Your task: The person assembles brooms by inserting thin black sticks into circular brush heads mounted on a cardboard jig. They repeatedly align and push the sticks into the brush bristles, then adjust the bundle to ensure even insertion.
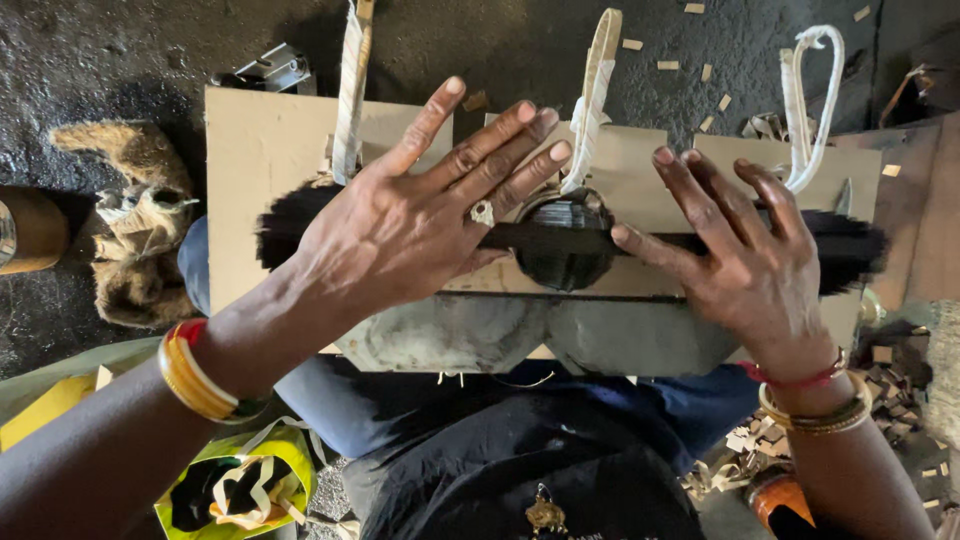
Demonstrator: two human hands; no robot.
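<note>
A long bundle of black fibres [850, 250] lies across a tan board [250, 170] on my lap. Its middle is bound into a dark round knot [565, 250]. My left hand [420, 220] lies flat on the left part of the bundle, fingers spread, a ring on one finger. My right hand [745, 260] presses flat on the right part, fingers spread. Neither hand grips anything. The bundle's frayed ends stick out past both hands.
Pale strip loops [810, 100] and strips [352, 90] stand up behind the board. A metal clip [270, 68] and a brown fibrous husk [140, 220] lie at left on the dark floor. A yellow-green bag [240, 490] sits at lower left; pale offcuts [880, 390] litter the right.
</note>
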